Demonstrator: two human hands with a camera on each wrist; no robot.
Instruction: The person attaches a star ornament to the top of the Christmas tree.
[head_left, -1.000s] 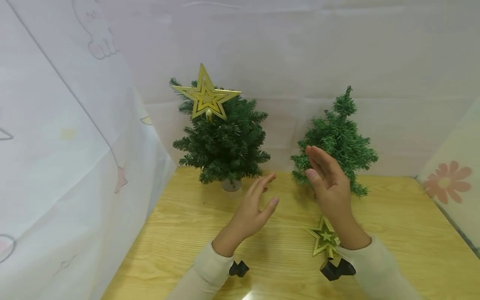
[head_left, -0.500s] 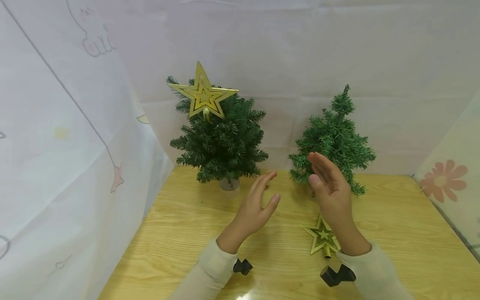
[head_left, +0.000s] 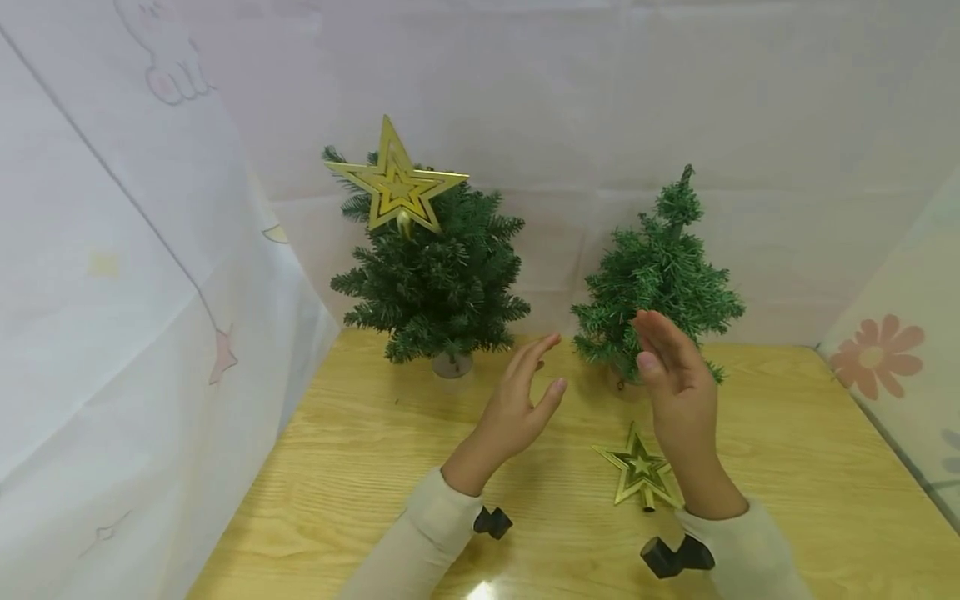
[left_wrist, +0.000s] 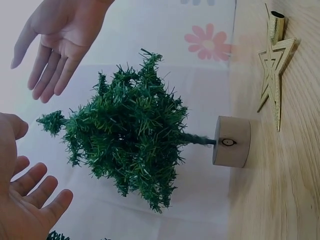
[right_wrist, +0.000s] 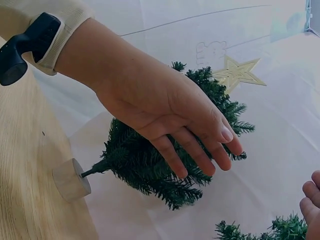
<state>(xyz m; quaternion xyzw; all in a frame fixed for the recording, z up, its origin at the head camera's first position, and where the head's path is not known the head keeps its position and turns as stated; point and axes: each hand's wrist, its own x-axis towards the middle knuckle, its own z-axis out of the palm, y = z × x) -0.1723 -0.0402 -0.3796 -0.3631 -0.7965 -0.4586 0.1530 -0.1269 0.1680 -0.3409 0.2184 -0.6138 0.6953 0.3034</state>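
Note:
My left hand (head_left: 513, 408) hovers over the middle of the table, palm turned inward, fingers loosely extended and holding nothing. Facing it, my right hand (head_left: 682, 400) is raised in front of the smaller green Christmas tree (head_left: 656, 275), thumb apart from the fingers, also holding nothing. A gold star tree topper (head_left: 637, 465) lies on the table beside my right wrist, which hides part of it. Back left stands a fuller, darker Christmas tree (head_left: 442, 292) with a larger gold star topper (head_left: 397, 185) near its top, leaning left. Neither hand appears to touch a tree.
The wooden table (head_left: 352, 467) ends at a pale hanging cloth (head_left: 525, 92) behind the trees. A round wooden base (left_wrist: 232, 141) carries the smaller tree, and another round base (right_wrist: 71, 180) carries the darker one. Printed cloth walls flank both sides.
Both hands have drifted slightly right, the right one also a little lower. The whole scene has shifted somewhat left and up in the head view. Trees and stars stay in place.

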